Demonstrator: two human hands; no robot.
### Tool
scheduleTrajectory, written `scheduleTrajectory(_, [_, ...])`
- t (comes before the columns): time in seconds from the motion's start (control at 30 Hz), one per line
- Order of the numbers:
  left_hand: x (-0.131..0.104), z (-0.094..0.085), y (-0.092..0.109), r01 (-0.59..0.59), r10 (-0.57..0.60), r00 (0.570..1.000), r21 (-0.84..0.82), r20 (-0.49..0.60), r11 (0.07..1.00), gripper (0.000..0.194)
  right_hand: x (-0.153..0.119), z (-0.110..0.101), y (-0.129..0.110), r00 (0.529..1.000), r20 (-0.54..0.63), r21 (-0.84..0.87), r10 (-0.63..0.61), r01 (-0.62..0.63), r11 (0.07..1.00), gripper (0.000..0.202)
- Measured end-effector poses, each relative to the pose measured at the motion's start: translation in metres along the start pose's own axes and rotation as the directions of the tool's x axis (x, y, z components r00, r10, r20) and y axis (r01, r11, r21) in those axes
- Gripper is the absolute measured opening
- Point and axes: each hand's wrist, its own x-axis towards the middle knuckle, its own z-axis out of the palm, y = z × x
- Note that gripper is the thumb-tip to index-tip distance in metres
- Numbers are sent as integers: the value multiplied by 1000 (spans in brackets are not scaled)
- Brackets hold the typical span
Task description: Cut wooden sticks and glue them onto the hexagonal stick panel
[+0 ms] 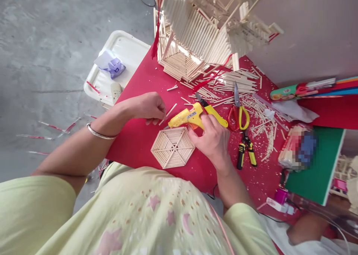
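Note:
My right hand (pixel 211 137) is wrapped round the handle of a yellow glue gun (pixel 188 116), whose nozzle points left. My left hand (pixel 149 107) is closed, its fingertips at the end of a thin wooden stick (pixel 168 114) near the nozzle. Below both hands, a hexagonal panel of wooden sticks (pixel 173 148) with crossing spokes lies flat on the red table (pixel 134 135). Just beyond the glue gun rests a yellow and black cutter (pixel 212 111).
A large stick structure (pixel 195 31) with red tassels stands at the back. Loose sticks (pixel 232 81), scissors (pixel 237 113) and pliers (pixel 246 150) lie to the right. A white lid (pixel 109 48) is at the left; part of another person (pixel 307 225) shows lower right.

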Motion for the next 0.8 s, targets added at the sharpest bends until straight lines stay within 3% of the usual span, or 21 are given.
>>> scheduleTrajectory(0.23, [3,-2,-1,5,-10,997,72,71,997,19,9,6,1,992,8,-72,-129,129,989,33])
scheduleTrajectory(0.8, [2,5,5,-1,-9,992,86,123,996,18,10,8,4,984,-46,-92,-172,167,982,22])
